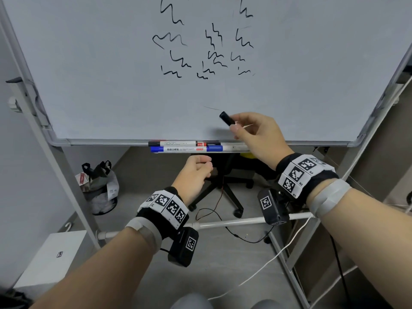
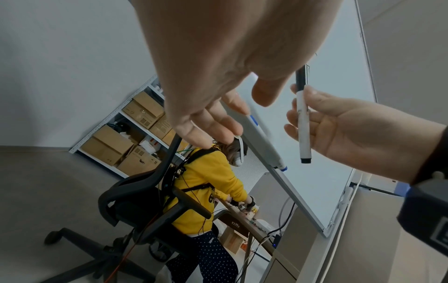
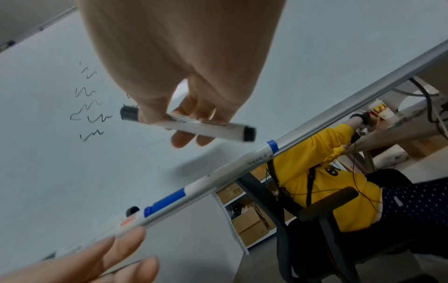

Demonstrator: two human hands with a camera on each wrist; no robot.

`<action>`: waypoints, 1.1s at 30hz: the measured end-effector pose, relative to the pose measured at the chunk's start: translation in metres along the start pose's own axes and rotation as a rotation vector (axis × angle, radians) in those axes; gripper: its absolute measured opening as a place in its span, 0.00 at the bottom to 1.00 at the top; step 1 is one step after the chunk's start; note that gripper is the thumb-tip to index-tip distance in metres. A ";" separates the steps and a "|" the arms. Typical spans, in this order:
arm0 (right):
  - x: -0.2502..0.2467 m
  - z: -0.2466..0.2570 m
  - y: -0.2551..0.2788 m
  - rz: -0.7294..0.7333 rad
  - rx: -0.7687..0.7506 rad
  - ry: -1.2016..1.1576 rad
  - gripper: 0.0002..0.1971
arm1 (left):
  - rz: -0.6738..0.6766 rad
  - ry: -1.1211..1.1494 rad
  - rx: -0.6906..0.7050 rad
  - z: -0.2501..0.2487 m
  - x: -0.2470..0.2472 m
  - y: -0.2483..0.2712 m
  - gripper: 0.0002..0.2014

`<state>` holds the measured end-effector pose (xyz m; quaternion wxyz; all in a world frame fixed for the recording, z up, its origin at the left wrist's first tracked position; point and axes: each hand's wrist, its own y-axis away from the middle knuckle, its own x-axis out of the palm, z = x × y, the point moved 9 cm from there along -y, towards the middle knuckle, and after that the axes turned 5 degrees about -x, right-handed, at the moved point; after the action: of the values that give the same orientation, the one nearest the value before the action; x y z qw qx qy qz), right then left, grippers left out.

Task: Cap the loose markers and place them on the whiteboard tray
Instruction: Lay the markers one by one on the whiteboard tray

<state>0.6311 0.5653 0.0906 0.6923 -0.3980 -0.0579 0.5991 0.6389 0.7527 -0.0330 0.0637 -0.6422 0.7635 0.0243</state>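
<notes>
My right hand (image 1: 236,128) pinches a white marker with its black cap (image 1: 226,118) on, just above the tray and in front of the whiteboard (image 1: 111,74). The same marker (image 3: 198,126) lies across my fingertips in the right wrist view and stands upright (image 2: 301,118) in the left wrist view. A black-capped marker (image 1: 171,143) and a blue-capped marker (image 1: 185,149) lie on the tray (image 1: 242,150), with another marker to their right, partly behind my hand. My left hand (image 1: 200,168) hangs just below the tray, fingers loosely curled and holding nothing.
Black scribbles cover the board's upper middle. Under the board stand an office chair (image 1: 223,175), a bin with bags (image 1: 100,190) and a white box (image 1: 51,255). Cables cross the floor by the stand's crossbar (image 1: 234,221). A person in yellow (image 2: 206,181) sits behind.
</notes>
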 end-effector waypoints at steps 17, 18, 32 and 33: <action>0.034 -0.040 -0.012 0.108 -0.092 0.387 0.17 | -0.028 -0.052 -0.039 0.015 -0.007 -0.017 0.15; 0.035 -0.041 -0.012 0.111 -0.098 0.379 0.17 | -0.030 -0.053 -0.038 0.015 -0.007 -0.017 0.15; 0.014 -0.028 -0.005 0.010 -0.096 0.379 0.13 | -0.032 -0.043 -0.037 0.013 -0.007 -0.009 0.16; 0.010 -0.024 -0.003 -0.013 -0.100 0.376 0.13 | -0.028 -0.043 -0.038 0.011 -0.007 -0.007 0.16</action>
<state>0.6499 0.5622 0.0726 0.6741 -0.5364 0.0401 0.5063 0.6478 0.7598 -0.0431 0.0684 -0.6534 0.7522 0.0516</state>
